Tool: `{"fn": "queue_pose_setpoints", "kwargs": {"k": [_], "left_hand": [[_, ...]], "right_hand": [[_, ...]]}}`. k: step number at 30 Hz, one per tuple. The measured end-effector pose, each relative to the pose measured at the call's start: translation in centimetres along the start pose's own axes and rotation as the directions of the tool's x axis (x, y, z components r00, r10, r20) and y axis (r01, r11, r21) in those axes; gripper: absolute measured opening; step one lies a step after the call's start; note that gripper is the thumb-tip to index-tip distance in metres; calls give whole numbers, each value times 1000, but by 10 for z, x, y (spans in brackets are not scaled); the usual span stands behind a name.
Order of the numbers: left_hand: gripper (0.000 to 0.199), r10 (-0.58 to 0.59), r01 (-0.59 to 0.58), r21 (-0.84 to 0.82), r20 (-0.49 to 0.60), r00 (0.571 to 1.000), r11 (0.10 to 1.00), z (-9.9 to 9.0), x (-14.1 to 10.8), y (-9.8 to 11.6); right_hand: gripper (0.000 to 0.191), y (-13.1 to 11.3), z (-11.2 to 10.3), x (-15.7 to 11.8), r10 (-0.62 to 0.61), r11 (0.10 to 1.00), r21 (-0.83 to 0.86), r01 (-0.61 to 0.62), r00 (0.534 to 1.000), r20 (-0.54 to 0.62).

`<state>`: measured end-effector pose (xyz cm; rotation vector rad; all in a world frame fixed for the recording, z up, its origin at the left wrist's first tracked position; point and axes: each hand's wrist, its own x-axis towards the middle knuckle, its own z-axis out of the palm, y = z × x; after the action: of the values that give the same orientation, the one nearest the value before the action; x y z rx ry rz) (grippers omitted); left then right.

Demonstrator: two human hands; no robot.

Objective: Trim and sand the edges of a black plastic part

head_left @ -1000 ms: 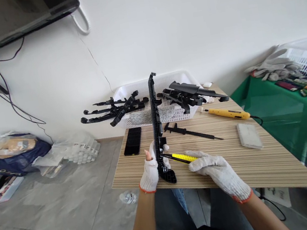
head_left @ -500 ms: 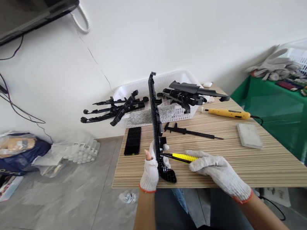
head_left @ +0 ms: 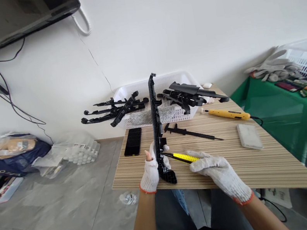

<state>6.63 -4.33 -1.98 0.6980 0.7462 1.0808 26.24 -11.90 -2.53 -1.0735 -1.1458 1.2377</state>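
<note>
My left hand [head_left: 150, 172], in a white glove with the thumb tip bare, is closed around the lower part of a long black plastic strip [head_left: 157, 126]. The strip stands nearly upright in view and has clips along its side and a curved lower end. My right hand [head_left: 217, 169], gloved too, grips a yellow-and-black pen-shaped tool [head_left: 184, 157]. Its dark tip meets the strip's right side near my left fingers; whether it touches, I cannot tell. Behind the strip is a white plastic basket [head_left: 185, 76] with several similar black parts [head_left: 125, 110] lying across it.
On the wooden table [head_left: 277, 169] lie a black phone [head_left: 133, 142], a caliper [head_left: 193, 132], a yellow corded tool [head_left: 228, 114] and a small pale box [head_left: 249, 136]. A green-covered surface [head_left: 275, 106] on the right bears gloves [head_left: 273, 65]. A plastic bottle [head_left: 128, 198] is on the floor.
</note>
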Motion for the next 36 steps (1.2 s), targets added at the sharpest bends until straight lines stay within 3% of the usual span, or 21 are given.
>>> {"fn": "queue_pose_setpoints", "kwargs": {"k": [19, 36], "left_hand": [[77, 10, -1, -104, 86, 996, 995, -5, 3, -3], [72, 46, -41, -59, 90, 995, 997, -3, 3, -1]], "right_hand": [[28, -1, 2, 2, -4, 1000, -15, 4, 1000, -2], [22, -1, 2, 2, 6, 1000, -6, -6, 1000, 2]]}}
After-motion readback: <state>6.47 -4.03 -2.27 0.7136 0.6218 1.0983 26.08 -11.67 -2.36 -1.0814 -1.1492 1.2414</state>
